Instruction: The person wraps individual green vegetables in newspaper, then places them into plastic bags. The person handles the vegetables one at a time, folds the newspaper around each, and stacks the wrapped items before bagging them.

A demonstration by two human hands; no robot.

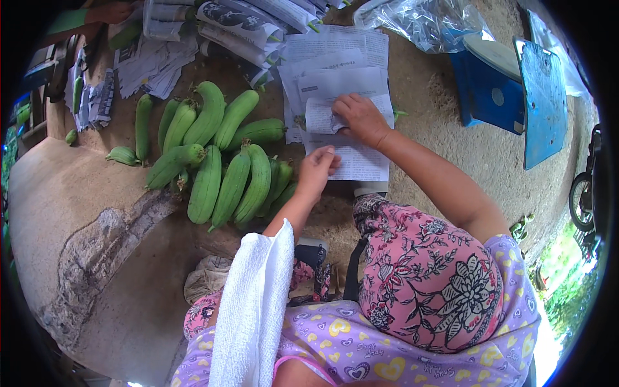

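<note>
A sheet of printed paper (351,158) lies on the concrete ground, top of a loose stack of sheets (335,64), centre frame. Right hand (361,119) pinches a crumpled upper sheet (322,116) btwn fingers & thumb, lifting its edge, likely to peel one sheet off the stack. Left hand (316,171) rests fingertips on the lower sheet's left edge, fingers loosely curled, grasping nothing, seemingly pinning it flat. Just left, touching distance, a pile of long green gourds (219,161) lies side by side on the ground. Behind them, rolled paper-wrapped bundles (245,19) w/ green tips poking out. Right of the stack: blue plastic stool (509,97), tipped over, & a clear plastic bag (425,22). A white towel (251,309) hangs over the person's left shoulder. Floral-clothed knees (438,277) crowd the lower frame, close to the paper.
</note>
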